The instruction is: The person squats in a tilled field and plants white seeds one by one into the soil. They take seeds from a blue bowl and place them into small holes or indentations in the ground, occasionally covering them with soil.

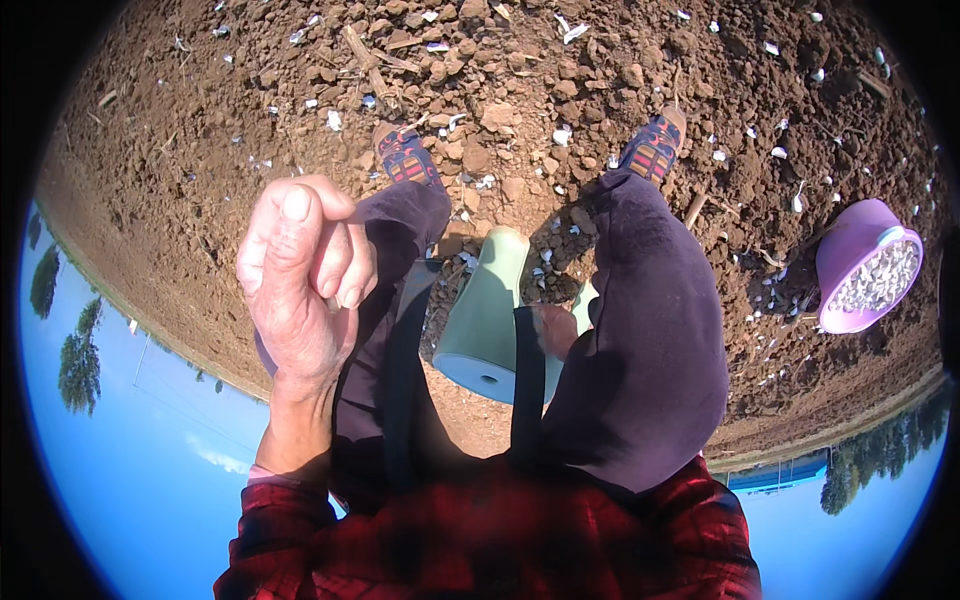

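Note:
My left hand point(300, 277) is raised in front of my left thigh, its fingers curled in and the thumb lying over them. Nothing shows inside it. My right hand point(557, 330) reaches down between my legs and grips a pale green plastic stool point(480, 322). My right thigh and a dark strap hide part of that hand. The stool is tilted, its bluish seat with a small hole facing toward me and a leg pointing away. Dark straps point(529, 375) hang from my waist in front of it.
To my right a pink-purple bucket point(855, 255) on the soil holds many white garlic cloves point(877, 279). More cloves and white bits lie scattered over the cloddy brown soil point(495, 157). Dry stalks point(364, 56) lie ahead of my patterned shoes point(409, 157).

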A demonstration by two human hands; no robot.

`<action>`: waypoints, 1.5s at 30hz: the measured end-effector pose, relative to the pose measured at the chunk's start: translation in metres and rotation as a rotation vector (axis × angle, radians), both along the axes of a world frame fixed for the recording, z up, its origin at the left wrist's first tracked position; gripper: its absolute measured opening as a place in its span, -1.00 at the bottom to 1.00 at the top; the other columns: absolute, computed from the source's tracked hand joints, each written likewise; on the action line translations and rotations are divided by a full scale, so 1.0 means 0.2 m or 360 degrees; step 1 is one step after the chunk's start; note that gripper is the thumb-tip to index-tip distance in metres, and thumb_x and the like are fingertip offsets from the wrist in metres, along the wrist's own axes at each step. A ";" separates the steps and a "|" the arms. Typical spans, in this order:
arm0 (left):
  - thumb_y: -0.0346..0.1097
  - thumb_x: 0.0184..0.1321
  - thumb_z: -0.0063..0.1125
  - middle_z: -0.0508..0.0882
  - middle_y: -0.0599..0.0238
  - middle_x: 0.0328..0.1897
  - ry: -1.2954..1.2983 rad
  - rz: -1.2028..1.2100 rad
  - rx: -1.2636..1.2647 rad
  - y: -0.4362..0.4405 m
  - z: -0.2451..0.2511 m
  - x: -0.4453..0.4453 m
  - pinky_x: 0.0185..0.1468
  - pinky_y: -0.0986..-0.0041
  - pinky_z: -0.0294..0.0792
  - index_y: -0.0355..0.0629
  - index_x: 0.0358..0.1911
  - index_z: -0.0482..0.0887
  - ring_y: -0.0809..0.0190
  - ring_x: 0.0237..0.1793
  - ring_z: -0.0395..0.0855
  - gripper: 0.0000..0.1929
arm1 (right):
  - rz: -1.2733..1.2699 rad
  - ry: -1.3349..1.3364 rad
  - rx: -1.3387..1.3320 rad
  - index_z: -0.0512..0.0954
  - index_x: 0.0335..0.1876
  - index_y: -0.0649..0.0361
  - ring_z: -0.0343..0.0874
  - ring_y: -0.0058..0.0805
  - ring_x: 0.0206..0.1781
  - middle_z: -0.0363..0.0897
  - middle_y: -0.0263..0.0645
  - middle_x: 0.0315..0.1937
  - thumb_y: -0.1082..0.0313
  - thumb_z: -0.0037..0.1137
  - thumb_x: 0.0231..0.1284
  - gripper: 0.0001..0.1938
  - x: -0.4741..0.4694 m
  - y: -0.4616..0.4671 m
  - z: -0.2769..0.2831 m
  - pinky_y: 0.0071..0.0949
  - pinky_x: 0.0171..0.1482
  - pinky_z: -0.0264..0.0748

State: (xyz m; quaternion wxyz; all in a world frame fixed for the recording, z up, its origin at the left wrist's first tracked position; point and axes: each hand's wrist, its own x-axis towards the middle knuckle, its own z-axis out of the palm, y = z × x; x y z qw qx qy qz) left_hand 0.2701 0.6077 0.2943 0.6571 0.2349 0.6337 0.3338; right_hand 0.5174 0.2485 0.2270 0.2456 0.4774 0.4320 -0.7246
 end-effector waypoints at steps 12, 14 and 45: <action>-0.15 0.49 -0.29 0.18 0.60 -0.71 -0.0253 -0.0034 0.0660 -0.09 0.06 -0.22 -0.62 0.69 0.02 -0.26 -0.14 0.53 0.53 -0.71 0.15 -0.65 | 0.0039 -0.1224 0.1070 0.61 -0.20 0.17 0.55 -0.50 -0.34 0.59 -0.35 -0.41 0.36 0.16 0.13 -0.86 0.71 0.24 -0.74 -0.49 -0.27 0.47; -0.17 0.49 -0.30 0.20 0.57 -0.67 -0.0393 0.0047 0.0682 -0.19 0.09 -0.30 -0.58 0.69 0.07 -0.32 -0.12 0.55 0.52 -0.68 0.17 -0.63 | 0.0058 -0.1293 0.0979 0.61 -0.20 0.17 0.54 -0.52 -0.35 0.59 -0.36 -0.41 0.37 0.16 0.14 -0.86 0.82 0.30 -0.85 -0.51 -0.28 0.47; -0.10 0.47 -0.20 0.60 0.14 -0.05 -0.1243 -0.0102 0.0449 -0.38 0.04 -0.20 0.07 0.30 0.52 -0.30 -0.03 0.54 0.21 -0.06 0.60 -0.62 | 0.0305 -0.0054 0.2409 0.61 -0.29 0.30 0.66 -0.08 -0.37 0.62 0.01 -0.50 0.22 0.01 0.18 -0.73 -0.74 1.41 0.76 -0.17 -0.25 0.56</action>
